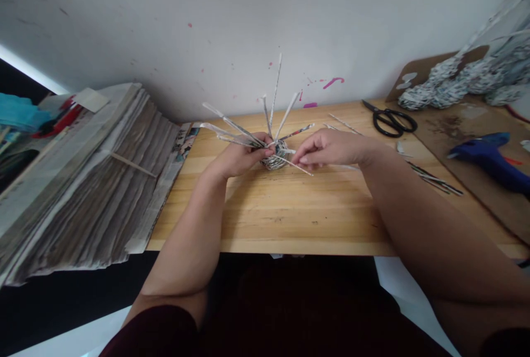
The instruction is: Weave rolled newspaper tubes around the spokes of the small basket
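Observation:
A small woven base of rolled newspaper tubes (275,158) rests on the wooden table (290,219), with several thin paper tubes (274,97) fanning up and out from it. My left hand (240,158) is closed around the left side of the weave, pinching tubes. My right hand (329,148) sits at its right side, fingers pinched on one thin tube that slants down toward the table.
A thick pile of newspapers (83,180) lies at the left. Black scissors (389,120) lie at the back right, a blue glue gun (488,158) on brown cardboard (467,125), woven paper pieces (455,81) behind. Loose tubes (434,180) lie at right.

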